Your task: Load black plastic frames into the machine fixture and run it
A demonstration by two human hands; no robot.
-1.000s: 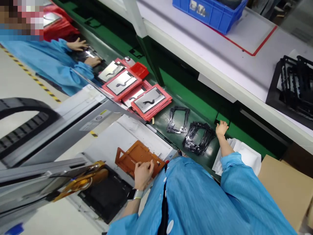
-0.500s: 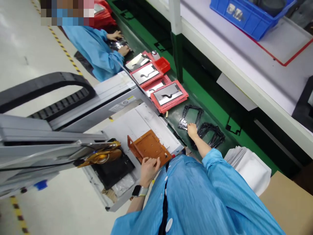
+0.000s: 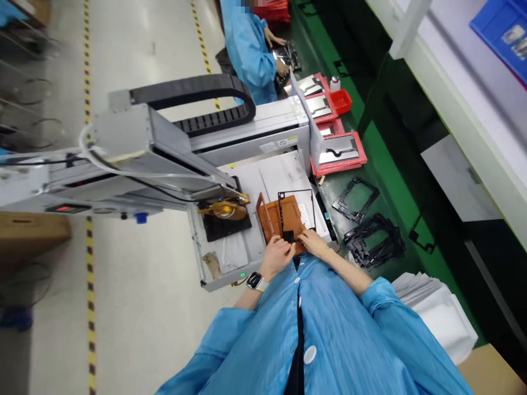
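A thin black rectangular frame (image 3: pixel 314 211) is held over the orange-brown fixture plate (image 3: pixel 290 211), which has a raised bar along its left side. My right hand (image 3: pixel 315 244) pinches the frame's near edge at the right. At the near left, my left hand (image 3: pixel 280 255), with a watch on the wrist, has its fingers closed at the same edge; their tips are partly hidden. To the right, on the green bench, lie a loose black frame (image 3: pixel 336 204) and a tangled pile of black frames (image 3: pixel 373 241).
A gantry machine (image 3: pixel 251 137) spans the white work surface (image 3: pixel 267 170), its amber nozzle head (image 3: pixel 228 210) left of the fixture. Red-wrapped silver panels (image 3: pixel 340 151) are stacked beyond. White sheets (image 3: pixel 438 312) lie at right. A co-worker in blue (image 3: pixel 249 52) works at the far bench.
My right hand has moved from the frames on the bench to the fixture, bringing one black frame. My left hand stays by the fixture's near edge. The camera view has turned left.
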